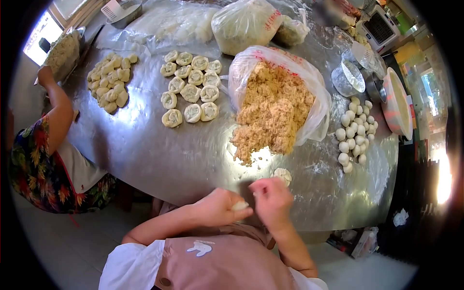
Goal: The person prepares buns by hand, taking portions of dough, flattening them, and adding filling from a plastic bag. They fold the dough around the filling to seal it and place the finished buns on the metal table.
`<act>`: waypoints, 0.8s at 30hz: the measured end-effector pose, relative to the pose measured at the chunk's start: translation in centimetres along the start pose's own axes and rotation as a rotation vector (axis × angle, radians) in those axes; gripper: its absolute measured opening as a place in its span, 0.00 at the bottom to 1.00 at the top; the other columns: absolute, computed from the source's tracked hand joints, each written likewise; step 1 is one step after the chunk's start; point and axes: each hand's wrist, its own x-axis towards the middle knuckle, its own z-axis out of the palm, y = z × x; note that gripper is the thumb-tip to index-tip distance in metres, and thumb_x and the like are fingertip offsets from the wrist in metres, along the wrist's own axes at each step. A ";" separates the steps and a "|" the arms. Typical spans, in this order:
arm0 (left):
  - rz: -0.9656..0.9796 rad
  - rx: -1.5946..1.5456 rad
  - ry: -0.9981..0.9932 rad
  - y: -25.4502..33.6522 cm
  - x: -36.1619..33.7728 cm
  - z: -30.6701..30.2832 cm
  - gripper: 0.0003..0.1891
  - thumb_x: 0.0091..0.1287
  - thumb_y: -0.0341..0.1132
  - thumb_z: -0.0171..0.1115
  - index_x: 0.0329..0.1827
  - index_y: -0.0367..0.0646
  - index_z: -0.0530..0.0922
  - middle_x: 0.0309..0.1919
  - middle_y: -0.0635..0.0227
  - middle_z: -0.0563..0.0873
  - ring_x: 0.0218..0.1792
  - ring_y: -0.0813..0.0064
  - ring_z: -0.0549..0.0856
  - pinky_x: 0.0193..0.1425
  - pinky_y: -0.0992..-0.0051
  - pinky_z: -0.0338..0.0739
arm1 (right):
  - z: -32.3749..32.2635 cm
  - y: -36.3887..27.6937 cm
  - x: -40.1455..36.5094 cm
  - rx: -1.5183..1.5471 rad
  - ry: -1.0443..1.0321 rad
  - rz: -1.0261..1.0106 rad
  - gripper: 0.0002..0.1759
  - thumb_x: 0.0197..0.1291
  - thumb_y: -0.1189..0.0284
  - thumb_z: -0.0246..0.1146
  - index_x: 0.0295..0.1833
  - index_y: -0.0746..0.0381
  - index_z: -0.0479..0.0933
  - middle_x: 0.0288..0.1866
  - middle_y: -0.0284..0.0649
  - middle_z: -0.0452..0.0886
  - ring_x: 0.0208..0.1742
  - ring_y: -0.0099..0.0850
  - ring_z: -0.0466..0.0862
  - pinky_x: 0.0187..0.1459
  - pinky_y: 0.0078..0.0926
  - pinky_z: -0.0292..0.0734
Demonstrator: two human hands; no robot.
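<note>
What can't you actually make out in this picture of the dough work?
Head view only:
- the dough piece: mostly covered by the left hand; its shape and any filling are hidden.
- the right hand: motion-blurred, so the fingers' hold is unclear.
- the tied bag at the far side: contents blurred behind plastic.
- the co-worker's hand: what it grips is lost at the dark lens edge.

Both forearms bare, held in front of the chest, elbows bent and out to the sides. Left hand [220,208]: fingers curled in, thumb and fingertips pinched together, pointing rightward. Right hand [271,199]: back upward, fingers bent down, motion-blurred; grip not resolvable. Hands just beside each other, fingertips nearly meeting.
</note>
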 end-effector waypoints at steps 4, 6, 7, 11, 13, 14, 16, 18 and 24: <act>0.034 -0.279 -0.042 0.7 -0.3 -0.3 0.16 0.70 0.44 0.61 0.37 0.38 0.82 0.33 0.61 0.87 0.35 0.79 0.82 0.38 0.73 0.76 | -2.7 4.5 0.4 -0.223 0.241 0.160 0.02 0.58 0.77 0.65 0.36 0.60 0.79 0.32 0.40 0.80 0.32 0.38 0.81 0.35 0.32 0.77; 0.118 -0.557 0.095 0.5 0.8 0.0 0.14 0.72 0.43 0.58 0.43 0.39 0.81 0.41 0.63 0.87 0.44 0.75 0.83 0.45 0.74 0.77 | -3.1 5.0 0.1 -0.335 0.282 0.088 0.03 0.59 0.78 0.64 0.38 0.60 0.80 0.35 0.41 0.82 0.34 0.39 0.82 0.36 0.32 0.79; 0.145 -0.653 0.144 0.8 1.1 -0.2 0.14 0.73 0.42 0.56 0.47 0.40 0.81 0.45 0.63 0.86 0.50 0.72 0.84 0.49 0.73 0.78 | -2.8 5.4 -0.8 -0.315 0.140 0.166 0.08 0.61 0.76 0.62 0.45 0.62 0.80 0.43 0.45 0.82 0.44 0.43 0.83 0.46 0.35 0.79; 0.088 -0.832 -0.001 -1.4 2.4 -0.7 0.21 0.74 0.49 0.52 0.32 0.40 0.80 0.33 0.60 0.85 0.38 0.66 0.85 0.43 0.66 0.80 | -1.0 7.3 -2.2 -0.343 -0.061 0.099 0.19 0.65 0.69 0.58 0.56 0.69 0.75 0.57 0.52 0.78 0.60 0.50 0.75 0.63 0.40 0.69; 0.143 -0.979 -0.020 -2.3 2.4 -0.5 0.24 0.74 0.51 0.50 0.24 0.42 0.75 0.26 0.62 0.81 0.32 0.64 0.83 0.38 0.65 0.78 | -2.1 6.9 -1.8 -0.501 -0.037 0.036 0.19 0.65 0.69 0.57 0.58 0.69 0.74 0.59 0.51 0.77 0.61 0.49 0.76 0.63 0.40 0.69; 0.175 -1.043 -0.036 -2.5 2.6 -0.7 0.26 0.74 0.52 0.49 0.21 0.43 0.72 0.22 0.63 0.79 0.29 0.63 0.82 0.36 0.65 0.77 | -2.6 6.4 -1.5 -0.581 -0.014 0.007 0.20 0.65 0.70 0.57 0.59 0.69 0.73 0.60 0.51 0.76 0.61 0.49 0.76 0.63 0.39 0.69; 0.129 -1.115 0.051 -1.8 2.5 -1.3 0.27 0.76 0.51 0.47 0.20 0.44 0.70 0.21 0.64 0.78 0.29 0.65 0.81 0.37 0.65 0.77 | -3.0 4.5 -0.8 -0.345 0.058 0.066 0.23 0.67 0.68 0.55 0.63 0.69 0.69 0.62 0.53 0.74 0.61 0.50 0.75 0.63 0.40 0.69; 0.105 -1.191 0.194 -0.7 2.7 -1.5 0.28 0.76 0.52 0.45 0.18 0.45 0.67 0.19 0.65 0.76 0.28 0.65 0.80 0.37 0.64 0.76 | -2.6 1.4 0.1 -0.100 0.081 0.104 0.24 0.68 0.66 0.55 0.65 0.68 0.68 0.62 0.53 0.74 0.62 0.52 0.74 0.63 0.41 0.69; 0.254 -1.170 0.507 0.7 3.5 -0.6 0.30 0.74 0.62 0.36 0.46 0.44 0.77 0.57 0.57 0.78 0.62 0.57 0.73 0.66 0.57 0.67 | 3.1 -3.9 0.9 0.323 -0.095 -0.004 0.24 0.69 0.64 0.57 0.62 0.69 0.66 0.55 0.51 0.76 0.53 0.44 0.79 0.54 0.34 0.75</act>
